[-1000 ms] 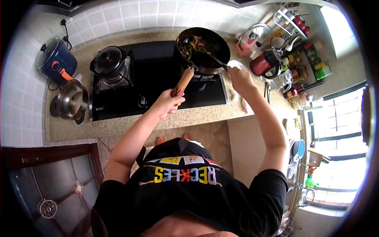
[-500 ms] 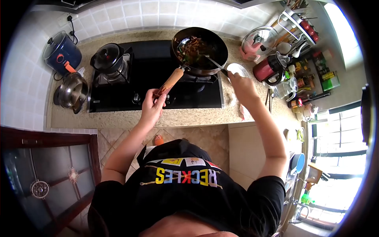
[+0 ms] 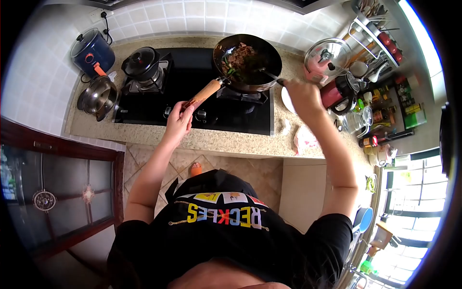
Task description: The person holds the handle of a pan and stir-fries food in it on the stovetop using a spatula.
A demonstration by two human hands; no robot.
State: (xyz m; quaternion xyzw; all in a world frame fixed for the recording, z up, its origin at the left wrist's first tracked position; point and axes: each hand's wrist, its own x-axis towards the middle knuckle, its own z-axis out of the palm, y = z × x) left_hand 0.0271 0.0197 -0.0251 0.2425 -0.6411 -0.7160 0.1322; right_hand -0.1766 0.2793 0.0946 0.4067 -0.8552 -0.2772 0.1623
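My left hand (image 3: 179, 123) is closed around the wooden handle (image 3: 208, 90) of a dark wok (image 3: 272, 57), which sits over the right burner. Chopped browned food with green pieces (image 3: 239, 57) lies in the wok, mostly toward its left and middle. My right hand (image 3: 304, 98), at the wok's right side, is wrapped around the dark grip of a metal spatula (image 3: 271, 75). The spatula slants down over the rim into the wok, and its far end is hard to make out against the dark inside. Below my right hand, a white plate (image 3: 287, 101) is partly covered.
A lidded black pot (image 3: 140, 61) stands on the left burner of the black stove (image 3: 149, 113). Left of it are a steel pan (image 3: 102, 94) and a blue cooker (image 3: 94, 52). A glass lid (image 3: 329, 53), a red kettle (image 3: 333, 94) and bottles crowd the right.
My right hand has moved slightly right with the spatula, and the food sits more to the left in the wok. The whole view has shifted a little; my left hand keeps its hold.
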